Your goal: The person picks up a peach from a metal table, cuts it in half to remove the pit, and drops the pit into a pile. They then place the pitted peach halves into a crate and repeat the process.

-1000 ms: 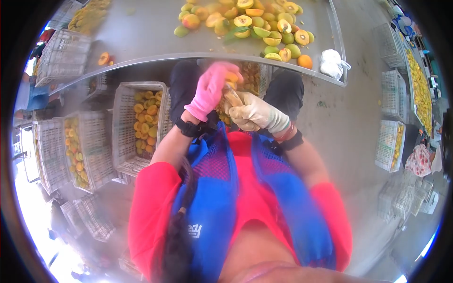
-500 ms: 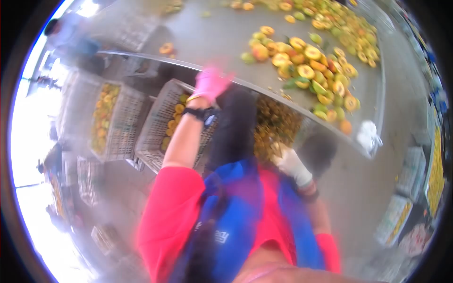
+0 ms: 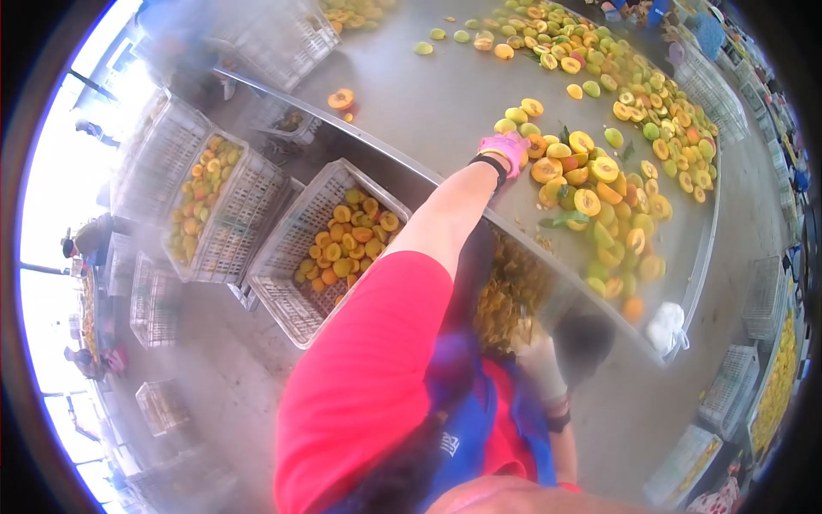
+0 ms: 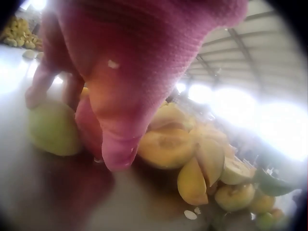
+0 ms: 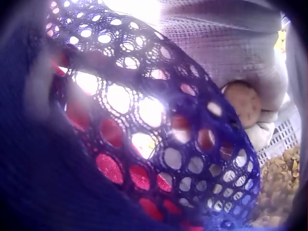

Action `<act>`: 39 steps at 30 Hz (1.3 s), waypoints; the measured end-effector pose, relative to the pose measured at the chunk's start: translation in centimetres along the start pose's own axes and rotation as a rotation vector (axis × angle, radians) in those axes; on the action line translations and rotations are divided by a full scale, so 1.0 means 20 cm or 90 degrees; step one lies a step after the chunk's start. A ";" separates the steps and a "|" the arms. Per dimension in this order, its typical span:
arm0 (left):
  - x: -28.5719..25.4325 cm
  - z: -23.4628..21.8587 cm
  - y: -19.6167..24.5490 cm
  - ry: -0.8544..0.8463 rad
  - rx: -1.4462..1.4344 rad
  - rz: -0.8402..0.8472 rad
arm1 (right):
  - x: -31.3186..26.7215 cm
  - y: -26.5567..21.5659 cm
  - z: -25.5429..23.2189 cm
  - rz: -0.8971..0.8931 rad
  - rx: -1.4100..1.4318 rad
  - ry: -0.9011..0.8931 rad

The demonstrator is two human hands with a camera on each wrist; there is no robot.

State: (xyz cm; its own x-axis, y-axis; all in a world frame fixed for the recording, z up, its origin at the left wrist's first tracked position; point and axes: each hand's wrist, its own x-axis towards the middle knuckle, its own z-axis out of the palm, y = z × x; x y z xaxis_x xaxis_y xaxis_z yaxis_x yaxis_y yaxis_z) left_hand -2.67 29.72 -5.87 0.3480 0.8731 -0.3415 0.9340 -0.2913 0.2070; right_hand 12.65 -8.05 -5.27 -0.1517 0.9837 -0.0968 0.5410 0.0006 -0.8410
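Note:
My left hand (image 3: pixel 505 152), in a pink glove, reaches over the metal table (image 3: pixel 402 94) to the near edge of a heap of cut and whole peaches (image 3: pixel 587 202). In the left wrist view its thumb and fingers curl down around a reddish peach (image 4: pixel 89 122); a green one (image 4: pixel 55 129) sits against the fingertips. My right hand (image 3: pixel 541 364), white-gloved, stays low by my lap, close over a container of pits and scraps (image 3: pixel 514 287). It grips a tool whose round brown handle end (image 5: pixel 243 103) pokes out of the fist; the rest is hidden.
A white crate (image 3: pixel 276 248) of peach halves stands left of my leg, with another filled crate (image 3: pixel 244 214) beyond it. The table's raised rim (image 3: pixel 398 163) runs under my left arm. A white bag (image 3: pixel 665 328) sits at the table corner; a larger peach pile (image 3: pixel 651 98) lies farther back.
Both hands were together over a piece of fruit. They parted; the left passed near the crate at left, then went forward onto the table's heap. The right dropped back to my lap. The head view turned.

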 end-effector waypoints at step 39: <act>-1.28 0.12 0.36 -0.044 -0.996 0.342 | 0.01 -0.34 -0.11 -0.076 0.109 0.249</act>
State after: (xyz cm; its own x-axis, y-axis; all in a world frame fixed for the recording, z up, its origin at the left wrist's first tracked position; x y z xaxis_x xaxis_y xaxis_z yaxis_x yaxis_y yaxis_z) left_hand -4.70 4.36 2.18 0.6259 0.7788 0.0413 -0.2527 0.1524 0.9555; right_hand 10.79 -7.43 1.67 0.1376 0.9726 0.1875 0.3893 0.1210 -0.9131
